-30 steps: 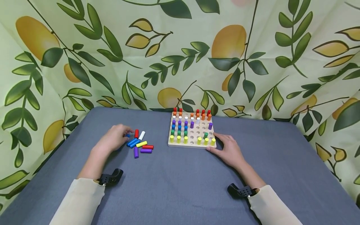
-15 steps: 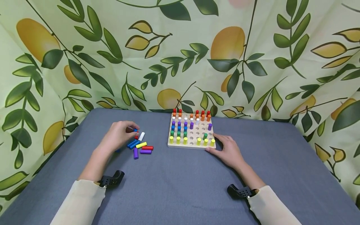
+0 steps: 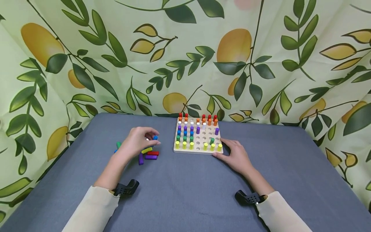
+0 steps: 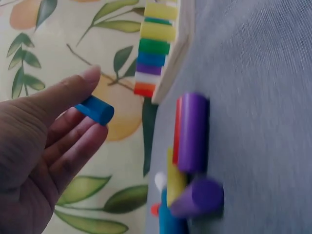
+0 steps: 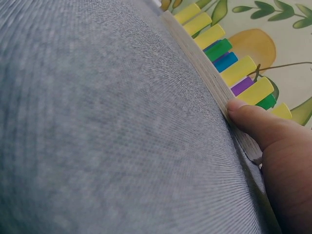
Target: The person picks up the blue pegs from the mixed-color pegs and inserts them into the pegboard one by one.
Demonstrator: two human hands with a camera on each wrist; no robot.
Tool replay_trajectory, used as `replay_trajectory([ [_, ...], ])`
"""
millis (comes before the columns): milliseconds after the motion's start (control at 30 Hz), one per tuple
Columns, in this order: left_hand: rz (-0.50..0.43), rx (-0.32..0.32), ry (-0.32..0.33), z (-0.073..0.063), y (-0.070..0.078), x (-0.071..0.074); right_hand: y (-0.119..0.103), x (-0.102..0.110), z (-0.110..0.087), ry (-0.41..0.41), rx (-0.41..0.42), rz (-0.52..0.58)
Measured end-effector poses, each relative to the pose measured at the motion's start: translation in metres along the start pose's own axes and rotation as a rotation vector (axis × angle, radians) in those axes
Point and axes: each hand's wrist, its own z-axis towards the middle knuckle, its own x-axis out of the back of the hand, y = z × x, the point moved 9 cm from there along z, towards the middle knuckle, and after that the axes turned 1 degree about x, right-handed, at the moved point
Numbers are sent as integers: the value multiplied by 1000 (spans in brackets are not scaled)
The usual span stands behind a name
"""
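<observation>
My left hand [image 3: 135,141] pinches a blue peg [image 4: 100,111] between thumb and fingers, raised above the loose pegs. My right hand [image 3: 236,155] holds the near right corner of a wooden pegboard [image 3: 185,151]. In the right wrist view its thumb [image 5: 261,122] presses the board's front edge. Rows of red, orange, white, purple, blue, green and yellow pegs stand in the board. Bare holes show in its middle and right columns. Below the left hand lie a yellow peg [image 3: 147,150], a red peg [image 3: 153,153] and purple pegs [image 3: 151,157]; other loose pegs are partly hidden by it.
A green peg [image 3: 118,144] lies left of the left wrist, with a bit of blue beside it. A grey-blue cloth [image 3: 185,193] covers the table. Behind it hangs a curtain [image 3: 185,42] patterned with leaves and fruit.
My left hand has picked up the blue peg from the pile and moved right with it, toward the board. The green peg has come into view. My right hand stays at the board's corner.
</observation>
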Motion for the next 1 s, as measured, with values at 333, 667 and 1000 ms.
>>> replay_trajectory([
  [333,-50,-78,6,27,49,-25,1,3,1,5,1,-4],
  [667,-93,-143,-15,59,92,-46,1,0,0,6,5,14],
  [1000,-193,-107,30,78,101,-73,5,1,0,12,-5,20],
])
